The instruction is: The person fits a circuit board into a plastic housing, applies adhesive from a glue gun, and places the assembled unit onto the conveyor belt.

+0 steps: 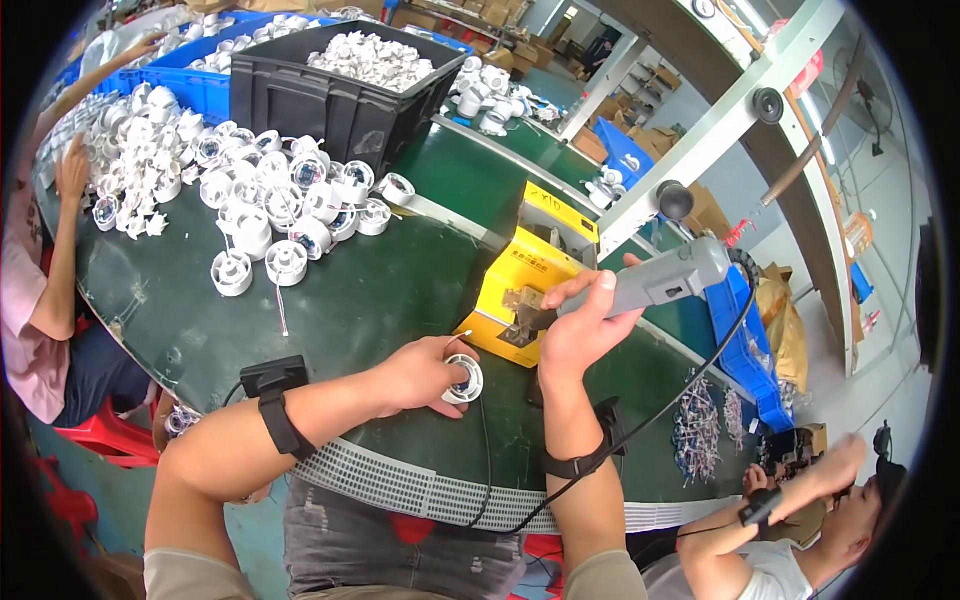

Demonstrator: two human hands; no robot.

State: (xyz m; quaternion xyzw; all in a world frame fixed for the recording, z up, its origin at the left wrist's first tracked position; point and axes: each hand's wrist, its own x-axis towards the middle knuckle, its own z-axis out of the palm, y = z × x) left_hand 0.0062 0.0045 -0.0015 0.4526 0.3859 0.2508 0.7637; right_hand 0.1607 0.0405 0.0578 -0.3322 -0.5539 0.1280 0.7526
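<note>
My left hand point(420, 376) grips a round white plastic housing point(476, 378) above the green table. Its open face shows a dark inside, and a thin white wire sticks out near my fingers. Raised to the right, my right hand point(588, 330) is wrapped round a grey corded electric screwdriver point(665, 280). The screwdriver's black cord runs from its back end down past my right forearm. Its tip end points toward an open yellow cardboard box point(497, 300), apart from the housing. Several small brownish metal pieces point(522, 305) show at the box's near side.
White housings point(285, 205) are heaped at left, beside a pile of small white parts point(145, 150). Behind stand a black crate point(300, 105) and blue bins point(190, 90). Wire bundles point(697, 425) lie right. A white frame post point(725, 120) rises there. Co-workers sit at both sides.
</note>
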